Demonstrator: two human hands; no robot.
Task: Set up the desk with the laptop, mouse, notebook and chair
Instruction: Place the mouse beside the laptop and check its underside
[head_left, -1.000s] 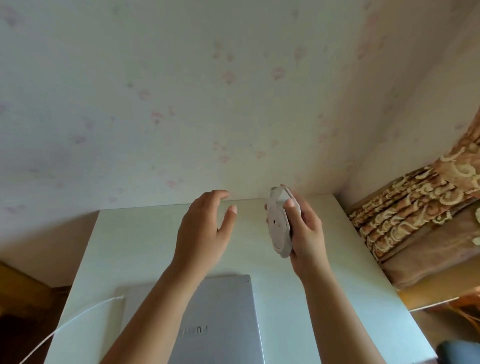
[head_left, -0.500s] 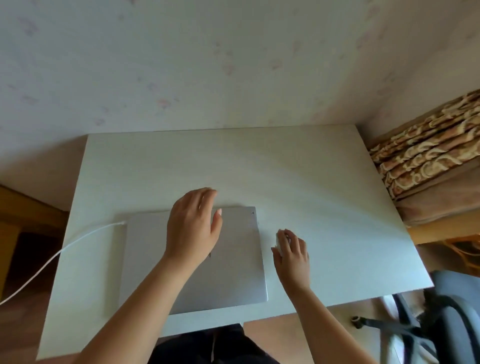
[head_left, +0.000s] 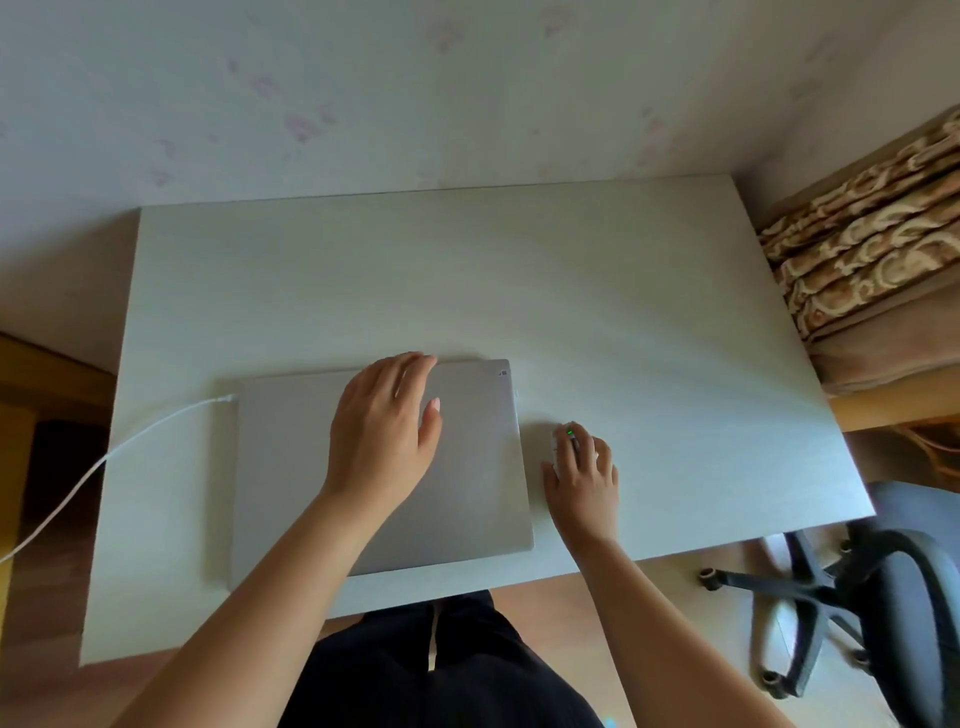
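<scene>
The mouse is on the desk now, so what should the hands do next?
Probably let go of the small white mouse and lift the lid of the closed silver laptop. The right hand covers the mouse on the pale wooden desk, and the left hand is over the laptop's far edge.

The right hand covers nearly all of the mouse; only a white sliver and a green light show by its fingertips. Right of that hand, the chair runs off the picture's edge, blurred. The cable, left of the left hand, leaves the left edge.
</scene>
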